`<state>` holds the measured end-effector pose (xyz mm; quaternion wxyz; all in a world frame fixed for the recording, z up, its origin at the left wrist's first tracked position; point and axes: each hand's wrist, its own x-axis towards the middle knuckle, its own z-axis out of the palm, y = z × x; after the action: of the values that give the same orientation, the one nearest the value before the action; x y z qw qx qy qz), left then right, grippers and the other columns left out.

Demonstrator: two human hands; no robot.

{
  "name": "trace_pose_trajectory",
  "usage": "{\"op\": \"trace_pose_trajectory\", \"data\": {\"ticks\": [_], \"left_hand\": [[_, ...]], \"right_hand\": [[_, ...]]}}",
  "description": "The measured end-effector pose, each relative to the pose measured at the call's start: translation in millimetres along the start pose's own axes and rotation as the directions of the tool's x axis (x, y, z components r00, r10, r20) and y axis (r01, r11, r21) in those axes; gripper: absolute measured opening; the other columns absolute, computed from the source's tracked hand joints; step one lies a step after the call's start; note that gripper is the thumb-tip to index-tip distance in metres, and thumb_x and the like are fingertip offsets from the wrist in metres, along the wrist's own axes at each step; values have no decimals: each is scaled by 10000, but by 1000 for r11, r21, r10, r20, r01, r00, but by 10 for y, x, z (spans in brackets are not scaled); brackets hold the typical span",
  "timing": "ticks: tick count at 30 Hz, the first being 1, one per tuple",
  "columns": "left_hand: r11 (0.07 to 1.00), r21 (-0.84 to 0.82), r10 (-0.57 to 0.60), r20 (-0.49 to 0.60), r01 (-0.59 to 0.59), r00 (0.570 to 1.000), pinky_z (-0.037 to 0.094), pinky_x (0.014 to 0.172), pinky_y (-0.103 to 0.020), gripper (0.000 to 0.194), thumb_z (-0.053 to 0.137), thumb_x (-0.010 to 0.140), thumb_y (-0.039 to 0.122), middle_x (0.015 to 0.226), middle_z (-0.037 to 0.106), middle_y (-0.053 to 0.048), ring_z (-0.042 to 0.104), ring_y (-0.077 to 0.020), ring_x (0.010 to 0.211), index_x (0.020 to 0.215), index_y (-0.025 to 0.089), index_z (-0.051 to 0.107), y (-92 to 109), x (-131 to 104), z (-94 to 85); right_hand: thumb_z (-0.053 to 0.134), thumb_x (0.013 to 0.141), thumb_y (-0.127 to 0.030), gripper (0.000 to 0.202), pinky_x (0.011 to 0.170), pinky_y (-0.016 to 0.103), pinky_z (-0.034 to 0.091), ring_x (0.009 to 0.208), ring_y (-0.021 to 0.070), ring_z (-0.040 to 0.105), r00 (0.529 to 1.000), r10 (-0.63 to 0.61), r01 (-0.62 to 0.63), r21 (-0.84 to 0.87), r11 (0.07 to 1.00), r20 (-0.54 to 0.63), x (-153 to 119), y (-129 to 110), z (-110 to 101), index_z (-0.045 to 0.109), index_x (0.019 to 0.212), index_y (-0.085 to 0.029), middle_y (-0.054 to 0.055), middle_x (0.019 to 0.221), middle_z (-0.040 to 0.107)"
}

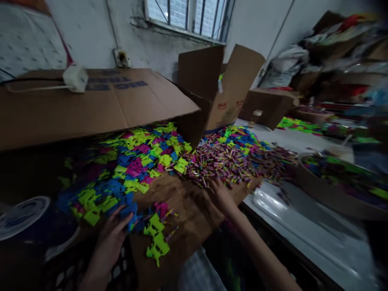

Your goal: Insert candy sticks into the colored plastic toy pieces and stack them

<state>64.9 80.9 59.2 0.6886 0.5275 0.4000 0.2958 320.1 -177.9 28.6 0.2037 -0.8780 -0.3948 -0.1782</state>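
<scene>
A big heap of small plastic pieces (133, 161) in green, blue and pink lies on a brown cardboard sheet (188, 210). To its right spreads a pile of tiny multicoloured sticks (233, 159). My left hand (113, 232) rests on blue pieces at the heap's near edge, fingers curled over them. My right hand (221, 196) reaches palm-down into the near edge of the stick pile, fingers spread among the sticks. A few green pieces (156, 238) lie loose between my hands.
A large cardboard flap (91, 101) overhangs the heap at the left, with a white plug (75, 77) on it. An open carton (218, 89) stands behind. A tray of coloured pieces (339, 182) sits at the right. A white fan (21, 216) is at the lower left.
</scene>
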Motion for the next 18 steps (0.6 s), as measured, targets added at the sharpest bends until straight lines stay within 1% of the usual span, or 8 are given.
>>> {"op": "trace_pose_trajectory", "data": {"ticks": [2, 3, 5, 7, 10, 13, 16, 18], "left_hand": [[986, -101, -129, 14, 130, 992, 542, 700, -274, 455, 792, 517, 187, 965, 703, -18, 626, -254, 1010, 948, 225, 651, -87, -52, 55], [973, -142, -181, 34, 184, 983, 538, 699, -258, 505, 794, 513, 178, 980, 705, -14, 621, -247, 1030, 989, 235, 636, -119, -85, 55], [949, -195, -238, 74, 248, 969, 535, 726, -254, 570, 798, 519, 180, 1025, 705, -21, 609, -246, 1066, 1053, 246, 610, -163, -157, 1], [935, -213, -273, 79, 283, 959, 534, 754, -262, 606, 808, 513, 184, 1062, 699, -30, 599, -254, 1087, 1077, 249, 598, -193, -221, -95], [924, -218, -313, 41, 315, 949, 529, 765, -252, 631, 817, 516, 211, 1093, 691, -28, 587, -253, 1110, 1101, 265, 586, -235, -292, -235], [924, -198, -325, 49, 328, 944, 518, 773, -240, 627, 806, 556, 269, 1144, 671, -31, 565, -248, 1142, 1140, 278, 578, -262, -335, -315], [926, -164, -339, 39, 341, 940, 518, 756, -251, 687, 817, 532, 290, 1096, 692, -50, 589, -261, 1104, 1172, 267, 568, -245, -359, -333], [926, -152, -344, 43, 346, 938, 518, 744, -254, 703, 823, 518, 290, 1081, 697, -55, 599, -265, 1086, 1172, 259, 568, -208, -372, -318]], "right_hand": [[465, 829, -100, 397, 817, 364, 460, 961, 247, 549, 997, -42, 44, -22, 999, 58, 340, -90, 367, 541, 1210, -181, 139, 1076, 577], [470, 824, -91, 409, 814, 374, 456, 956, 258, 544, 995, -54, 57, -36, 998, 81, 477, -103, 514, 539, 1219, -173, 148, 1066, 581], [481, 821, -95, 433, 820, 399, 444, 978, 283, 524, 992, -66, 73, -62, 995, 109, 674, -103, 732, 519, 1249, -149, 172, 1091, 573], [477, 819, -95, 465, 838, 422, 428, 1012, 303, 496, 990, -74, 84, -76, 994, 117, 765, -103, 861, 485, 1283, -125, 190, 1128, 559], [420, 806, -29, 477, 846, 427, 410, 1007, 306, 482, 988, -99, 108, -70, 992, 118, 743, -136, 930, 489, 1272, -107, 190, 1117, 574], [402, 794, 4, 425, 836, 397, 405, 931, 280, 505, 977, -164, 168, -20, 986, 135, 643, -174, 913, 594, 1135, -163, 149, 1036, 623], [451, 813, -57, 309, 817, 365, 407, 870, 250, 520, 968, -212, 206, 55, 977, 138, 569, -145, 870, 636, 1003, -217, 100, 948, 647], [476, 833, -138, 210, 790, 355, 410, 854, 242, 519, 974, -194, 183, 98, 978, 115, 543, -77, 852, 628, 959, -209, 92, 916, 641]]}}
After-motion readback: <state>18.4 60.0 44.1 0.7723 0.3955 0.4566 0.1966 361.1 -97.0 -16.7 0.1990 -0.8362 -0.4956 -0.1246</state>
